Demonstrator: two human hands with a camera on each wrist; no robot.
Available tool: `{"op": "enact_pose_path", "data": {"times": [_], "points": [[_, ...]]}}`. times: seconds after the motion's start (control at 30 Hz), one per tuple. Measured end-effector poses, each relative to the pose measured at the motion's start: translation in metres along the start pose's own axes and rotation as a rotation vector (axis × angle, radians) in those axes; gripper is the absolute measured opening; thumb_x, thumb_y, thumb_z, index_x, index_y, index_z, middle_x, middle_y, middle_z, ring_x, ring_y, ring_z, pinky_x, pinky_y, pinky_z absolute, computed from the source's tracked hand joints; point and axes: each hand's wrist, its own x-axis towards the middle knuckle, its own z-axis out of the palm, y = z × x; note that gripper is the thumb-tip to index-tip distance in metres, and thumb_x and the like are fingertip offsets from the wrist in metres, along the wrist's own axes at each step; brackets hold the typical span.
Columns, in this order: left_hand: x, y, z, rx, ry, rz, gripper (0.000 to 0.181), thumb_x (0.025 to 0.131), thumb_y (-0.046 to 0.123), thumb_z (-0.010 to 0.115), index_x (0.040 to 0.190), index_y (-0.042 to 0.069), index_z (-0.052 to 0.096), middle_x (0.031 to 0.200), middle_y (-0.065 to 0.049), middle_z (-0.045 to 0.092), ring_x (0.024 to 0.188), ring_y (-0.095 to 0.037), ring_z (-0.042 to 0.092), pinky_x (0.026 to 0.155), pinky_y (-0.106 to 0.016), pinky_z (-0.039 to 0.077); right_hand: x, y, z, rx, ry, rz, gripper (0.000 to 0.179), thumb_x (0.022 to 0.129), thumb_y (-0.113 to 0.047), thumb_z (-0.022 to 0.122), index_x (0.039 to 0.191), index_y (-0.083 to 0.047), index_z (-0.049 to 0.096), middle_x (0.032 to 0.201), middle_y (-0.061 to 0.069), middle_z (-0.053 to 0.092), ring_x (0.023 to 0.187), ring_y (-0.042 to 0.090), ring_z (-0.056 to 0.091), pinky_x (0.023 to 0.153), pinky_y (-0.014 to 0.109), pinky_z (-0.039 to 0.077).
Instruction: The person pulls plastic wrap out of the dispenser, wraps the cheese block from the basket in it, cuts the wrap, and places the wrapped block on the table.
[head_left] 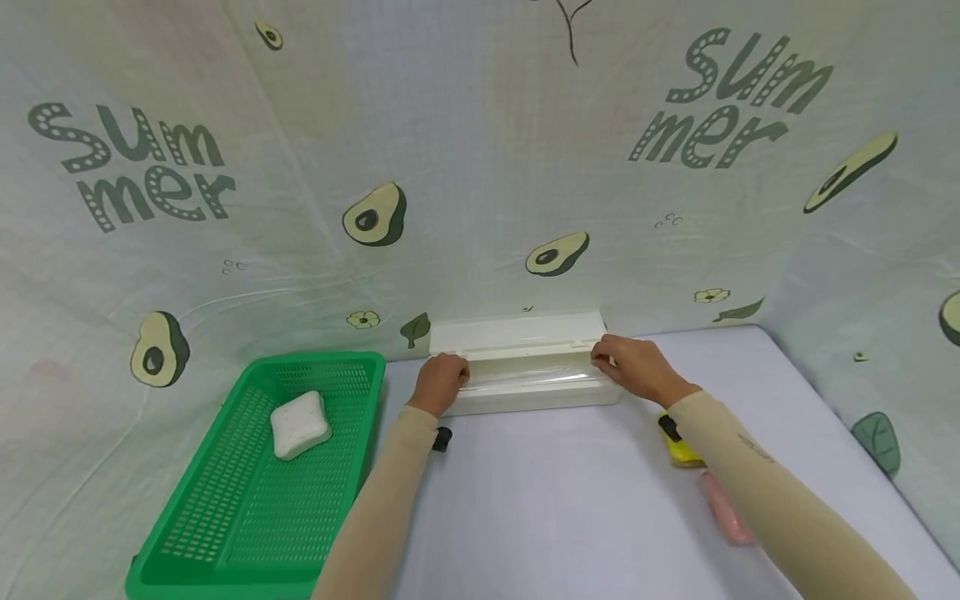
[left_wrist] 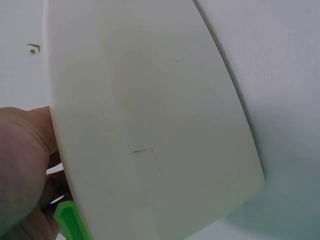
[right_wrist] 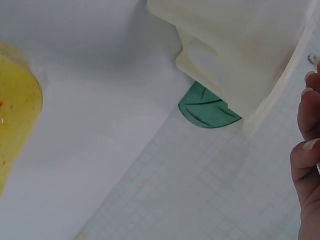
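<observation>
A long white cling film dispenser stands at the back of the table with its lid raised. Clear cling film stretches across its opening. My left hand pinches the film at the left end with curled fingers. At the right end, my right hand pinches it between thumb and fingers. In the left wrist view, the dispenser's white side hides part of the left fingers. The right wrist view catches the right fingers at its edge, beside the dispenser's end.
A green basket stands to the left, holding a white, rounded square block. On the right, a yellow item and a pink item lie partly behind the right forearm. A printed curtain hangs right behind the dispenser.
</observation>
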Motion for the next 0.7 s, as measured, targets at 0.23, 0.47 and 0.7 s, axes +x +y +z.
{"op": "enact_pose_path", "data": {"times": [0.23, 0.47, 0.7], "points": [[-0.004, -0.004, 0.002, -0.060, -0.017, 0.014, 0.004, 0.086, 0.013, 0.065, 0.086, 0.013, 0.061, 0.072, 0.002, 0.061, 0.064, -0.017, 0.053, 0.058, -0.030, 0.043, -0.003, 0.003, -0.002, 0.005, 0.000, 0.012, 0.008, 0.083, -0.018, 0.070, 0.086, -0.020, 0.064, 0.081, -0.010, 0.058, 0.067, 0.006, 0.051, 0.060, 0.030, 0.045], [-0.010, -0.008, -0.001, -0.297, -0.085, -0.005, 0.014, 0.089, 0.012, 0.061, 0.103, 0.009, 0.063, 0.085, 0.000, 0.062, 0.078, -0.015, 0.055, 0.068, -0.031, 0.045, -0.006, 0.005, -0.003, 0.014, 0.005, 0.021, 0.006, 0.084, -0.018, 0.068, 0.084, -0.021, 0.062, 0.080, -0.010, 0.057, 0.067, 0.007, 0.050, 0.058, 0.030, 0.044], [-0.015, -0.010, -0.007, -0.378, -0.018, -0.022, 0.014, 0.086, 0.006, 0.065, 0.100, 0.009, 0.066, 0.089, 0.001, 0.061, 0.082, -0.013, 0.055, 0.071, -0.028, 0.046, -0.011, 0.002, -0.004, 0.016, 0.000, 0.037, 0.008, 0.084, -0.019, 0.069, 0.084, -0.021, 0.061, 0.079, -0.010, 0.054, 0.063, 0.007, 0.047, 0.055, 0.028, 0.042]]}}
